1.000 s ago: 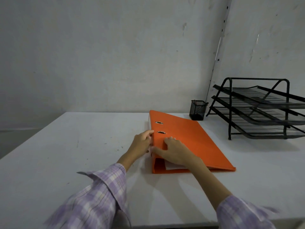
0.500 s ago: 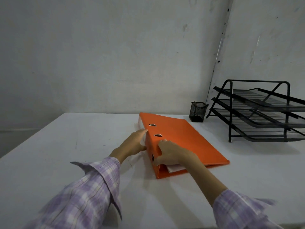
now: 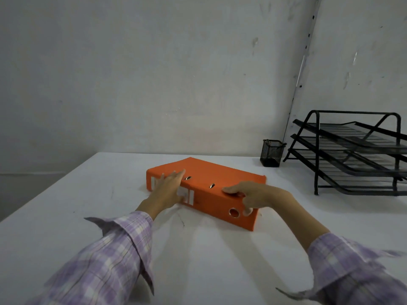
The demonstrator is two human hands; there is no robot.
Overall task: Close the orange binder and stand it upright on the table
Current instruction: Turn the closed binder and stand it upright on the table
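Head view: one orange binder (image 3: pixel 218 179) lies closed and flat mid-table (image 3: pixel 66 216), spine toward the person. Left hand (image 3: pixel 169 188) rests spread against the spine; right hand (image 3: pixel 253 194) clamps the near end. Next, I judge, tipping it upright. Behind: one mesh cup (image 3: pixel 272 153), one three-tier tray rack (image 3: pixel 352 150).

binder (image 3: pixel 211 183): lies flat on the counter (image 3: pixel 66 216), centre of the frame, spine toward the viewer
left hand (image 3: pixel 170 187): on the binder's left end, over the spine
right hand (image 3: pixel 253 195): on the binder's right end
pen cup (image 3: pixel 272 153): on the counter, behind and right of the binder, by the wall
tray rack (image 3: pixel 352 155): right edge of the frame, just right of the pen cup
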